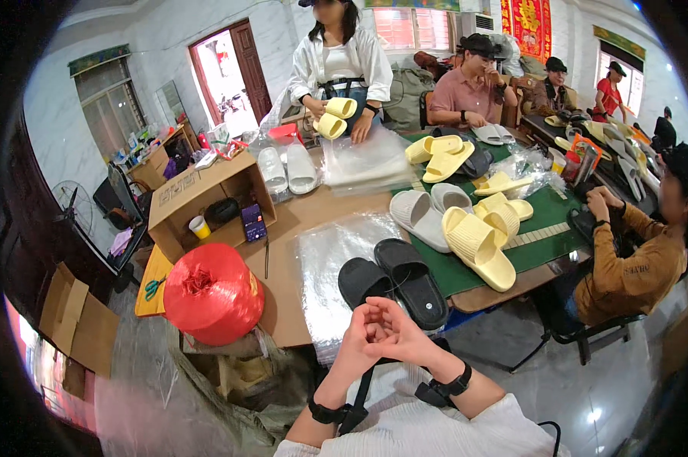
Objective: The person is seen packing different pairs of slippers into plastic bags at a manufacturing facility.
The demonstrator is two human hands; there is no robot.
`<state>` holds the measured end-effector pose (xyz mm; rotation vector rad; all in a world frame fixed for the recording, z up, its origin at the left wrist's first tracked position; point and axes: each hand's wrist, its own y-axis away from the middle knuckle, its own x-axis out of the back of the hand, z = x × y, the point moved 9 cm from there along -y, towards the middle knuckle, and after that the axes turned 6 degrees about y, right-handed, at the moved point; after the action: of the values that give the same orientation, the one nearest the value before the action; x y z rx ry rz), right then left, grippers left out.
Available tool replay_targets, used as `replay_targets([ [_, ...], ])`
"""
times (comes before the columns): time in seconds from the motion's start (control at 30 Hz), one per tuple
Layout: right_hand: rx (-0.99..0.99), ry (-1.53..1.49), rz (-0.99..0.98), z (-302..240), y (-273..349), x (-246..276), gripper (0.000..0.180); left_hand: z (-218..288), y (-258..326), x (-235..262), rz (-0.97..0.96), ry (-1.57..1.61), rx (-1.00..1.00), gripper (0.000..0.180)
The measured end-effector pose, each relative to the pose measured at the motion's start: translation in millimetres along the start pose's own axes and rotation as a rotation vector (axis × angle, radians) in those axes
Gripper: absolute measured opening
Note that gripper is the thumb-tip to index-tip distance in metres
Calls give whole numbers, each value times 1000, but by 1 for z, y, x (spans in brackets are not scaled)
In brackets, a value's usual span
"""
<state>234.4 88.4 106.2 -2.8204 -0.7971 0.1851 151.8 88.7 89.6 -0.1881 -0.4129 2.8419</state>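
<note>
while the left hand (361, 333) and right hand (396, 329) rest clasped together, grasping nothing, the black slippers (393, 280) lie paired just beyond them at the table's near edge, beside the clear plastic bags (330, 259); they look unbagged, like the yellow slippers (477, 244).

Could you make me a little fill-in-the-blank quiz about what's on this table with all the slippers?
1. The left hand and right hand are clasped together, holding ____.
2. The pair of slippers nearest the hands is ____ in colour.
3. The big spool of twine at the table's left edge is ____.
4. The open box is made of ____.

Missing words: nothing; black; red; cardboard
</note>
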Motion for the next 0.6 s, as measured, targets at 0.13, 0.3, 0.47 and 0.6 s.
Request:
replay_targets([
  [0.13, 24, 409, 46, 5, 1, 37, 70, 4, 8, 30, 67, -392, 277, 58],
  [0.3, -39, 1011, 427, 13, -9, 103, 57, -14, 9, 99, 309, -994, -125, 52],
  [0.47, -62, 1373, 382, 65, -31, 111, 65, -60, -6, 107, 189, -1210, -151, 56],
  [0.6, -34, 1390, 422, 64, -32, 106, 56, -55, -7, 106, 230, -1149, -165, 51],
])
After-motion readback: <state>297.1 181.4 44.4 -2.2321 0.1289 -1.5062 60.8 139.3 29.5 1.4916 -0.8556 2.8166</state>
